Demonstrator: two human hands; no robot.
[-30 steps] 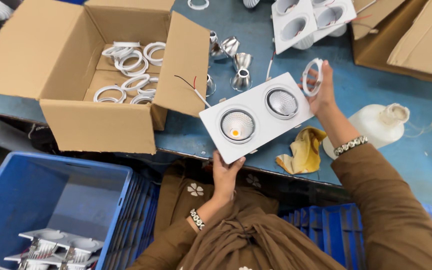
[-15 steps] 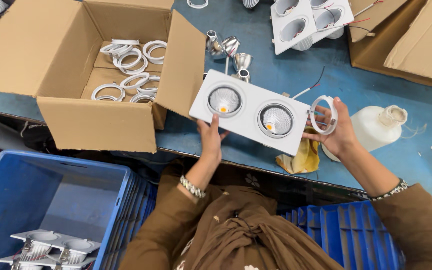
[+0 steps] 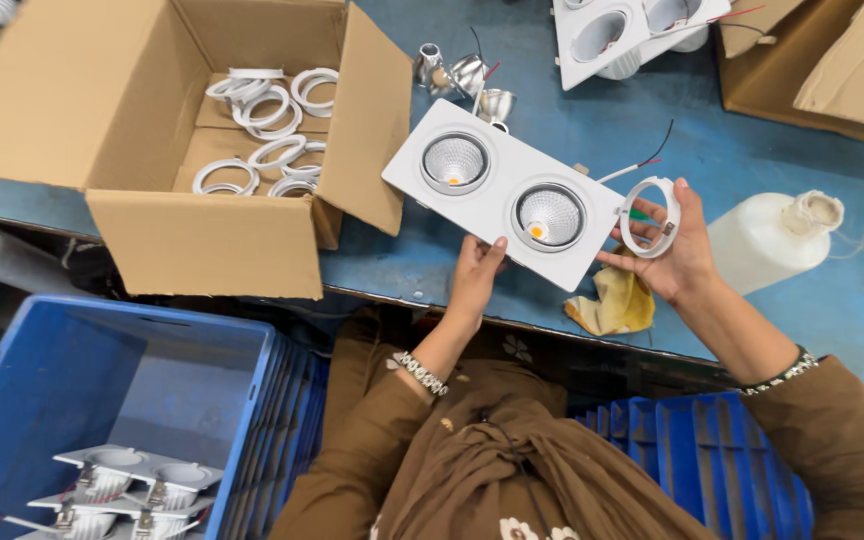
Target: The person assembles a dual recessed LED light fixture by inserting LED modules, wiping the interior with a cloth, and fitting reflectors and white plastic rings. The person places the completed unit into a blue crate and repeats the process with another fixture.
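A white rectangular double downlight fixture with two round reflector lamps is held above the blue table. My left hand grips it from below at its near edge. My right hand touches the fixture's right end and holds a white trim ring between its fingers. Red and black wires stick out behind the fixture's right end.
An open cardboard box with several white rings stands at left. Loose silver reflectors, another white fixture, a white plastic bottle, a yellow cloth and flat cardboard lie on the table. A blue crate below holds several fixtures.
The fixture has turned and shifted right and up, from tilted the other way to its present slant. My right hand with the ring came down from the table to the fixture's right end.
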